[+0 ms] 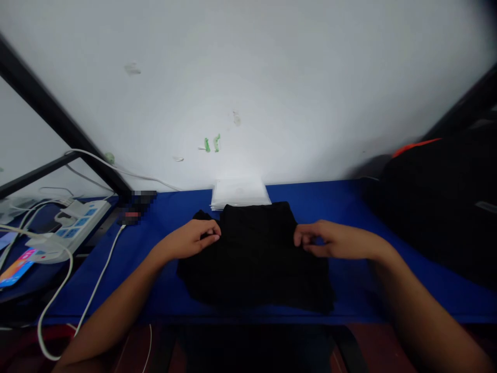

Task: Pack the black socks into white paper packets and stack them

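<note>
A black cloth (256,259) lies partly folded on the blue table surface (334,202). At its upper left edge is my left hand (198,238), fingers curled and pinching the fabric between thumb and fingers. On the opposite side my right hand (314,238) has its fingers bent in the same way on the cloth's right edge. Just behind the cloth, against the wall, sits a stack of flat white packets (239,191), its front partly covered by the fabric.
On the left are a white power strip (79,228), a phone with a bright screen (17,268) and loose white cables (101,277). A large dark bag or cloth pile (438,207) with an orange edge fills the right side. A white wall rises behind.
</note>
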`<state>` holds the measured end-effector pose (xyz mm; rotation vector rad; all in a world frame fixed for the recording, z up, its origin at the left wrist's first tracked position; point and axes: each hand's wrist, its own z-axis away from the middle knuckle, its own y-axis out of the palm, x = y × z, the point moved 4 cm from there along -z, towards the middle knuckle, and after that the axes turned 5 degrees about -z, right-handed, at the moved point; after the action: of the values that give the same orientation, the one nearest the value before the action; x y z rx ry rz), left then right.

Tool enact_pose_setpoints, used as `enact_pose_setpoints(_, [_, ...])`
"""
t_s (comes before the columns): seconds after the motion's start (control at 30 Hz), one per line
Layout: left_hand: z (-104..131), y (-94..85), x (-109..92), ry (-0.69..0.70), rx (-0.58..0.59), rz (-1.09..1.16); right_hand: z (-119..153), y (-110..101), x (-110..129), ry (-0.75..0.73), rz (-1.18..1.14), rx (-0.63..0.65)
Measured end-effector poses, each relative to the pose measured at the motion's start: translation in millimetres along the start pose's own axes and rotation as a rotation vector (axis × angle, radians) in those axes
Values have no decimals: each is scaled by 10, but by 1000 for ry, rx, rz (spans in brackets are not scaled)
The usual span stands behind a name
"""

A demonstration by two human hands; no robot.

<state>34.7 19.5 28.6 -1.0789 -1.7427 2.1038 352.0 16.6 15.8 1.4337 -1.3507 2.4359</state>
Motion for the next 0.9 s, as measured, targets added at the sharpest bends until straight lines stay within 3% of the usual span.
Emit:
enact_pose_setpoints(0.13, [-106, 32, 164, -103, -123, -262, -108, -120, -166, 15, 155, -304])
enact_pose_setpoints(0.27, [-320, 52, 234, -86, -250, -444, -332, -100, -306, -38, 363, -564])
enact_pose_setpoints(0.5, [-742, 152, 261, 36, -229, -475, -547, -98, -464, -99, 469, -623])
enact_pose_setpoints(0.67, [-629, 53, 231, 50, -319, -341, -410, -197, -401, -198, 339, -752])
enact_pose_setpoints(0.77, [-422, -9, 132, 67, -337, -214, -284, -242, -283, -274, 99, -660])
enact_pose_setpoints(0.83, [-262, -18, 5, 117, -289, -164, -223, -218, -191, -275, -45, -445])
enact_pose_setpoints(0.9, [-113, 15, -121, 187, -164, -117, -177, -156, -117, -228, -117, -219])
